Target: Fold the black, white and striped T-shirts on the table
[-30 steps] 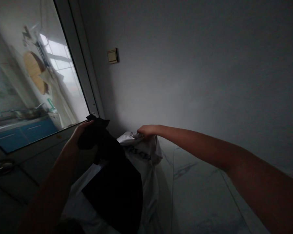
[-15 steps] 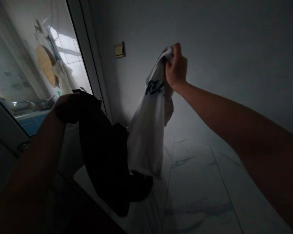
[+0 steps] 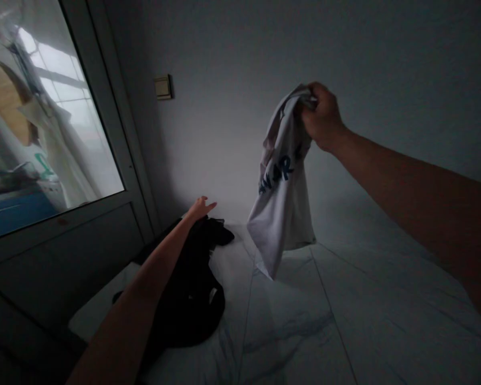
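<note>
My right hand is closed round the top of a white cloth garment with dark lettering, perhaps a T-shirt. The garment hangs folded in front of the wall, its lower edge near the tiled surface. At the lower left a heap of black clothing lies in a dark pile. Just above the far end of that heap is my left hand, with fingers spread and nothing in them. My left forearm crosses over part of the heap.
Marble-patterned tiles spread below and to the right. A framed glass door stands at the left, with a round wooden board and blue cabinet behind it. On the grey wall sits a light switch.
My left hand has let go of the black clothing, which now lies lower down. The white garment has swung to the right in my right hand, and the view has turned right.
</note>
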Tool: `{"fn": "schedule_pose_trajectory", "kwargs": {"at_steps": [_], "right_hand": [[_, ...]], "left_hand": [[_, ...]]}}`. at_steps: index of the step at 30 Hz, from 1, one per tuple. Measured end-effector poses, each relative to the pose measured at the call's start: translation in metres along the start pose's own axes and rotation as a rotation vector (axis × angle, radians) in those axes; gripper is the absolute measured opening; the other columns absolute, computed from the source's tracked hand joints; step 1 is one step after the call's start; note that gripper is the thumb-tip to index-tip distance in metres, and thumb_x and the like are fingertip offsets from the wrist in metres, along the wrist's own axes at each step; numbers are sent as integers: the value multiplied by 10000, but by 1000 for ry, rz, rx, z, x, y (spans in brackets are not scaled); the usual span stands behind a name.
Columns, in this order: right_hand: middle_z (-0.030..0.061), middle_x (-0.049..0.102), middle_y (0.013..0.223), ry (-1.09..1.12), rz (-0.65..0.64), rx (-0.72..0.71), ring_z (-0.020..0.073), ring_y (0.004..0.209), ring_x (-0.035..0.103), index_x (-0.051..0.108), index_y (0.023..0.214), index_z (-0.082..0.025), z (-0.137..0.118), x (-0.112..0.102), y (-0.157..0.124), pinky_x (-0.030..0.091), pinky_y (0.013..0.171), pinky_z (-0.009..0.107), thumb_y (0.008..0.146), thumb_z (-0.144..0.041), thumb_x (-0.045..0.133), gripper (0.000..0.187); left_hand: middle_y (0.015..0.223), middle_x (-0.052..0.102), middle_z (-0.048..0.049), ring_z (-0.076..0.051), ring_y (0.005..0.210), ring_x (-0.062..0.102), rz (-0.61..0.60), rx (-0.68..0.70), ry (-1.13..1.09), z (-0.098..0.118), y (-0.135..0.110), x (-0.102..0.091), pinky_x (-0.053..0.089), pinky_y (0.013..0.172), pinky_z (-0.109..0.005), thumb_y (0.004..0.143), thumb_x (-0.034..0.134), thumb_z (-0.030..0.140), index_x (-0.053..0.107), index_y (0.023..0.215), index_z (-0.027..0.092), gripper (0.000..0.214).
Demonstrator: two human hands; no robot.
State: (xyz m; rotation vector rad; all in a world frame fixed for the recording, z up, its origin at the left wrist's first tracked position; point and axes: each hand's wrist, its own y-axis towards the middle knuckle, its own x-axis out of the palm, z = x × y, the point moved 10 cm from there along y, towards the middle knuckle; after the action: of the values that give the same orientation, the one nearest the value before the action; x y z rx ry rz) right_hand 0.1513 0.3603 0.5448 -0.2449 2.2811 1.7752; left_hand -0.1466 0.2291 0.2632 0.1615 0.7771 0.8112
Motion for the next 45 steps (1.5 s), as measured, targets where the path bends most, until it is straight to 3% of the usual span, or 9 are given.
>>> {"fn": "schedule_pose_trajectory", "kwargs": {"at_steps": [6,11,16,20,23,30,35,40,45], "right_hand": [[56,692,975,-22,-228,-56,221,917,628,637,965,-240,15,-10,2,508,761,384,895,-571,550,349],[67,692,898,-205,-267,-33,235,856,618,687,978,-202,38,-76,6,495,736,391,802,-535,664,377],[58,683,825,-420,-362,28,250,832,620,721,889,-195,61,-137,-8,467,735,360,600,-445,820,395],[36,677,771,-458,-517,103,235,797,624,716,803,-202,69,-144,-29,446,702,322,554,-394,824,332],[24,659,714,-413,-588,163,211,746,611,703,762,-195,65,-140,-43,432,667,300,602,-409,775,277],[1,629,702,-197,-646,222,175,716,581,678,756,-174,31,-123,-66,417,648,268,593,-438,732,315],[-12,619,668,-326,-683,233,166,694,572,690,737,-180,29,-134,-72,397,616,258,574,-427,741,300],[6,661,698,-462,-769,263,187,700,601,710,755,-203,54,-171,-84,407,621,273,511,-461,796,366],[18,681,689,-443,-899,313,211,699,627,706,725,-205,80,-176,-115,415,588,275,479,-486,810,387]], "left_hand": [[1433,519,-150,-286,1282,516,-560,376,-659,138,-4,118,443,1034,-398,730,744,587,553,1317,198,730],[991,712,-118,-247,883,667,-850,308,-764,195,-28,145,532,773,-347,617,826,543,674,1048,122,621],[822,642,-8,-143,693,592,-516,290,-651,211,7,86,460,584,-232,708,745,477,591,950,175,417],[740,575,34,-103,600,506,-221,317,-504,234,34,35,388,535,-201,775,664,356,506,932,208,267],[860,585,-1,-128,707,535,-57,418,-356,259,24,23,446,640,-245,775,638,260,514,988,213,251],[1239,503,-108,-285,1161,497,-184,653,-206,291,-89,127,421,1029,-446,682,765,330,549,1156,219,533],[1059,602,-99,-258,998,591,-102,497,-217,271,-102,156,479,916,-395,767,564,186,673,933,200,199],[823,694,-55,-238,837,622,-20,278,-246,241,-53,115,481,751,-322,818,536,292,718,830,198,206],[854,725,-28,-201,846,637,261,302,-285,267,-19,29,434,707,-253,818,493,200,707,935,197,244]]}}
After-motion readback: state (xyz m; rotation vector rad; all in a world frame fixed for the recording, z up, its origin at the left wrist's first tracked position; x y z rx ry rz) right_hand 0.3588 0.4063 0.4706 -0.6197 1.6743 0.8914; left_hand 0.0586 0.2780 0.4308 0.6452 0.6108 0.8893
